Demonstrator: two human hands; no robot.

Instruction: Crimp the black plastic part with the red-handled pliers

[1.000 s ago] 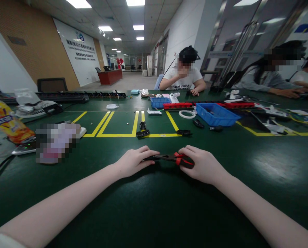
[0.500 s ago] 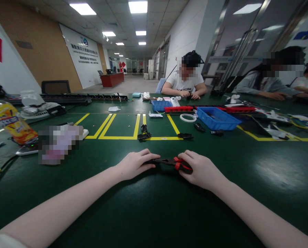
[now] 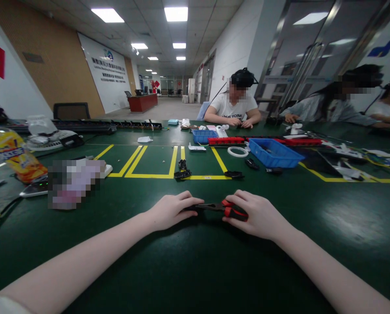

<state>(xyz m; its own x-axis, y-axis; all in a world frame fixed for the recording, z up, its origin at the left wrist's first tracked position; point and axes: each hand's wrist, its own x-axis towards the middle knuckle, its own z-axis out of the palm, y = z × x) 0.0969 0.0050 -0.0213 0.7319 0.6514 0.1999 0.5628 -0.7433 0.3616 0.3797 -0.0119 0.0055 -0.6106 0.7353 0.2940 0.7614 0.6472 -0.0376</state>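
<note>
Pliers (image 3: pixel 211 206) with red and black handles are held level just above the dark green table, jaws pointing left. My right hand (image 3: pixel 255 214) is closed around their handles. My left hand (image 3: pixel 170 211) pinches a small black part (image 3: pixel 191 208) between thumb and fingers, right at the tips of the jaws. The fingers hide most of that part, so its kind and whether the jaws grip it cannot be made out. Beyond my hands lie a black plastic piece (image 3: pixel 182 171) and a flatter black piece (image 3: pixel 234 174) on the yellow tape lines.
A blue bin (image 3: pixel 275 159), a white ring (image 3: pixel 237 151) and red strips (image 3: pixel 226 141) lie beyond at the right. At the left stand a drink bottle (image 3: pixel 21 157) and a blurred-out object (image 3: pixel 77 183). Across the table a person (image 3: pixel 234 104) works; others sit at the right.
The pliers and my right hand have shifted slightly right and down. My left hand has barely moved. At the far right, a co-worker's arms have changed position.
</note>
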